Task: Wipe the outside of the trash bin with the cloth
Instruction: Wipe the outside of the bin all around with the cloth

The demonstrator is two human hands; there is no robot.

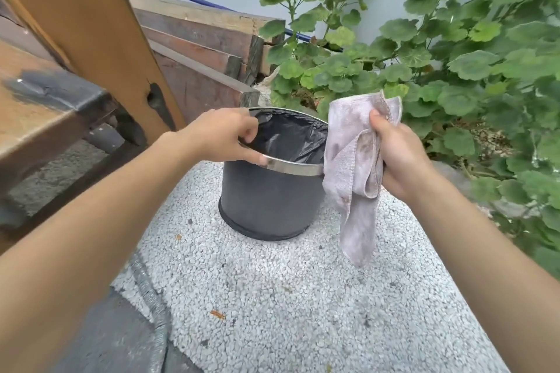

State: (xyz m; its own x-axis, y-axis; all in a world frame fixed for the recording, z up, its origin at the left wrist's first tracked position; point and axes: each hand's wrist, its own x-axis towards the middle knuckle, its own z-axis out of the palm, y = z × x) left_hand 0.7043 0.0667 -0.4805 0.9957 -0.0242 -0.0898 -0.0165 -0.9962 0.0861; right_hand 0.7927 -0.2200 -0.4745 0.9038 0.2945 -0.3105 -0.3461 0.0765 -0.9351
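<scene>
The trash bin point(266, 200) stands on pebbled ground, its metal rim point(291, 167) pinched by the left hand point(224, 136) while the right hand point(403, 157) grips the cloth point(348, 166) tightly; pressing sideways could tip the light bin.

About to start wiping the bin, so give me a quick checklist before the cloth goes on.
1. Cloth gripped in right hand: ok.
2. Left hand steadying the rim: ok.
3. Bin upright on the gravel: ok.
4. Cloth touching the bin wall: not ok, it hangs beside it.
5. Cloth clean: not ok, dark stains.
6. Bin's far side clear: cannot tell.
</scene>
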